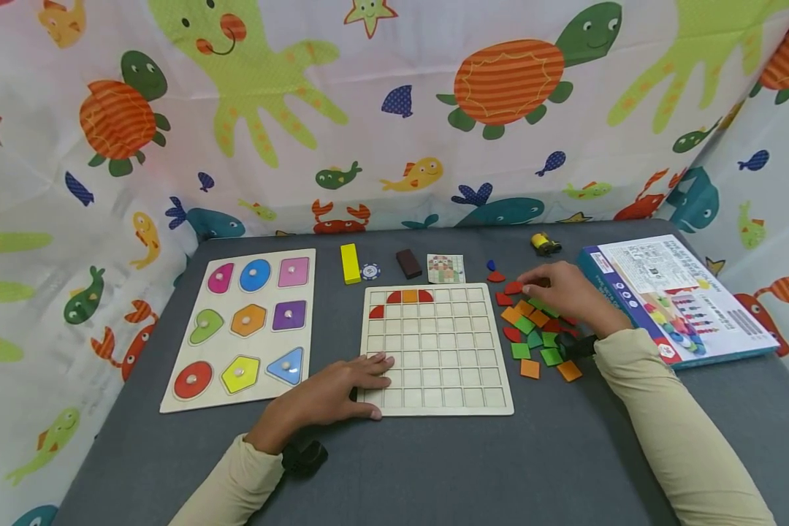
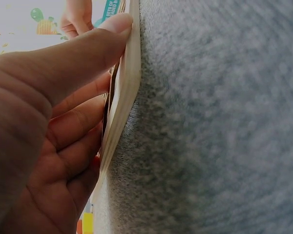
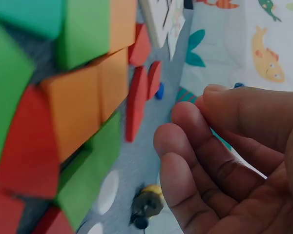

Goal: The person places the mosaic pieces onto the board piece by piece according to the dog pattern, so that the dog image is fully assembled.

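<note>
A pale wooden grid board (image 1: pixel 437 410) lies in the middle of the table. Along its upper left sit red rounded pieces (image 1: pixel 376 312) and an orange square (image 1: pixel 410 296). My left hand (image 1: pixel 342 391) rests on the board's lower left corner, fingers spread over the grid and thumb (image 2: pixel 95 46) at its edge. To the board's right lies a loose pile of green, orange and red tiles (image 1: pixel 521 351). Over the pile's upper end hovers my right hand (image 1: pixel 568 292), its fingers (image 3: pixel 178 144) loosely bent with the thumb near the index finger. Nothing shows between them.
A shape puzzle board (image 1: pixel 220 332) lies at left. Behind the grid are a yellow block (image 1: pixel 351 264), a poker chip (image 1: pixel 370 272), a dark brown block (image 1: pixel 408 264), a patterned card (image 1: pixel 446 268) and a toy car (image 1: pixel 545 244). A box (image 1: pixel 680 299) stands at right.
</note>
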`<action>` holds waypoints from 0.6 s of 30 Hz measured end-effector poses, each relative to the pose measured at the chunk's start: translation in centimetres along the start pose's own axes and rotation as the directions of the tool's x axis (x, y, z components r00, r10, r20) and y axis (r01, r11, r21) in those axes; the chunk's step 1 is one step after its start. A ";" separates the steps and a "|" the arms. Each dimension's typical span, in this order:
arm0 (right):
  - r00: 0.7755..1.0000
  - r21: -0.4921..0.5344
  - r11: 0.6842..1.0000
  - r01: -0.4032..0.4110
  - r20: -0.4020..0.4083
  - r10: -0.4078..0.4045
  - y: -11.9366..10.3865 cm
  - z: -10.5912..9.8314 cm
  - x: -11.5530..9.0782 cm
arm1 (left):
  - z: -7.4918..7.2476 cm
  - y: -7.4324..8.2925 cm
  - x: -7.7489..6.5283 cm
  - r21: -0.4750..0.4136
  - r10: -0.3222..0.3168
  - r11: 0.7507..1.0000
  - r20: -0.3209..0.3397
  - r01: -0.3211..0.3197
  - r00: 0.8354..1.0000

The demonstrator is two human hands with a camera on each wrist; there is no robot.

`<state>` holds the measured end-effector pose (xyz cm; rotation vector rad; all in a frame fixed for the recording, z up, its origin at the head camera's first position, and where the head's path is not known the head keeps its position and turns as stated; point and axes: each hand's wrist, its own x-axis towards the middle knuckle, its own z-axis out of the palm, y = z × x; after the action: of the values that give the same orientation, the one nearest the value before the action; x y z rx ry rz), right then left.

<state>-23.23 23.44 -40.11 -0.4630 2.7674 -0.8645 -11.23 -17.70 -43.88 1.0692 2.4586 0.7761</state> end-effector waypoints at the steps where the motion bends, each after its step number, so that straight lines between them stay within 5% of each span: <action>1: 1.000 -0.008 1.000 0.002 0.000 -0.002 0.3 0.0 0.0 | 0.0 0.0 0.0 0.000 0.001 1.000 -0.001 -0.001 1.000; 18: 0.999 -0.059 0.998 0.019 0.052 -0.016 3.0 0.1 -0.3 | 0.0 -0.3 0.0 -0.008 -0.006 1.000 -0.003 0.006 1.000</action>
<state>-23.64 25.84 -41.87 -0.5135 2.7522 -0.7654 -11.32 -17.87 -44.06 1.0584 2.4585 0.7856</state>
